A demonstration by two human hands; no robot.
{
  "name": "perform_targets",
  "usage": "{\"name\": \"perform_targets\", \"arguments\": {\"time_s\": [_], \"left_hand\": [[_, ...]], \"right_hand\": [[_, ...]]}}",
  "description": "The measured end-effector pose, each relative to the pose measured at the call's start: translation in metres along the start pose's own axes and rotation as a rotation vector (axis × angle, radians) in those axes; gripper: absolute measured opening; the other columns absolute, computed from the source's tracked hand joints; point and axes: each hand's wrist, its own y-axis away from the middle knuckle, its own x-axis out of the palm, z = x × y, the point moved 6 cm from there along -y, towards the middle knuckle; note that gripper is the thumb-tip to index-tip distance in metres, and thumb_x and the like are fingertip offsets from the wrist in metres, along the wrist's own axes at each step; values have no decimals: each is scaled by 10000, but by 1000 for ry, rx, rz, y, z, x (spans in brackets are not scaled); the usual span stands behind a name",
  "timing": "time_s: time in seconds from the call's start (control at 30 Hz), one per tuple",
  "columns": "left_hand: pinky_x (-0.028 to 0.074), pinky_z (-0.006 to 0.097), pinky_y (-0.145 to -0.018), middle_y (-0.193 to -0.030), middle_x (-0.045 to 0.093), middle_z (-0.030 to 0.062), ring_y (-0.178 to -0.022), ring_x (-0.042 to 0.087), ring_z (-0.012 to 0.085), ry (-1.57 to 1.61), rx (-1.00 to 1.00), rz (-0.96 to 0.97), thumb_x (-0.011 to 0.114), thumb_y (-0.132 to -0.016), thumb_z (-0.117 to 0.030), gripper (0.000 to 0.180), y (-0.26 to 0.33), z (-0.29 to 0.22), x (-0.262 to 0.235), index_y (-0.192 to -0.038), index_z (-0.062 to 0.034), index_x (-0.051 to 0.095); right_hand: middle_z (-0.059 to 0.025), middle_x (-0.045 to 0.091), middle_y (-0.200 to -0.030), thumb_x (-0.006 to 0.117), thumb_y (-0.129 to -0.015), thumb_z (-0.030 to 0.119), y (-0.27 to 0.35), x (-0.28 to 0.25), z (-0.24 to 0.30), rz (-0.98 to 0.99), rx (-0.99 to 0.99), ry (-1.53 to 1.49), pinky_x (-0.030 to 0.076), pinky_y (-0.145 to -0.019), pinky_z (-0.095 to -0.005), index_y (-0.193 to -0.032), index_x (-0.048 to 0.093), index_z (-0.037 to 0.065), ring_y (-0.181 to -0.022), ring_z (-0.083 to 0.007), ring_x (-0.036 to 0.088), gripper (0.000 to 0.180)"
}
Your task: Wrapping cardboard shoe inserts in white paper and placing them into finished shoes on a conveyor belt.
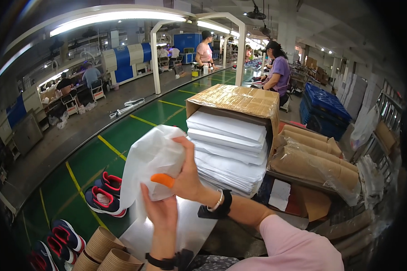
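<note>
A thin white sheet of tissue paper (145, 156), crumpled and bunched, is held between my two hands above the near edge of the green belt. My right hand (187, 178) grips it from the right, with an orange cover on the thumb. My left hand (162, 211) closes on its lower part from below; its fingertips are partly hidden by the paper. The sheet's loose end hangs beside a pair of navy shoes (105, 201) with red linings. Just right of my hands, an open cardboard box (235, 95) on its side holds stacked white paper (226, 165).
Brown corrugated cardboard rolls (105, 244) stand at lower left, beside more navy shoes (63, 239). A smooth metal plate (138, 237) lies beneath my hands. Wrapped brown rolls (314, 165) are at right, blue crates (325, 108) behind. Co-workers (278, 67) sit along the green belt (108, 147).
</note>
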Motion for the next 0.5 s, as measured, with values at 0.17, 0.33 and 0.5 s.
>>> {"name": "perform_targets", "arguments": {"time_s": [0.17, 0.33, 0.5], "left_hand": [[489, 367, -841, -1081, 584, 126, -975, 583, 246, -535, 145, -117, 539, -727, 24, 375, -8, -55, 17, -1103, 18, 534], [471, 290, -733, -939, 619, 52, -842, 579, 125, -1042, 455, -105, 566, -786, -38, 235, 15, -51, 43, -1014, 5, 604], [397, 340, -957, -1279, 431, 125, -1163, 451, 171, -1153, 249, 187, 517, -926, -206, 641, 52, -29, 53, -1432, -98, 140]], "right_hand": [[-100, 406, -1268, 885, -591, 226, 21, 1, 8, -25, -115, 92, 402, -970, -359, -1400, 180, 91, -1165, -215, 438, 1082], [-82, 518, -696, 744, -698, 64, -8, 2, 70, 176, -443, 294, 404, -563, -290, -724, 575, 16, -623, -240, 502, 178], [-50, 501, -670, 665, -832, 173, -16, 15, 22, 180, -103, 191, 399, -564, -250, -1045, 481, 38, -589, -139, 477, 312]]}}
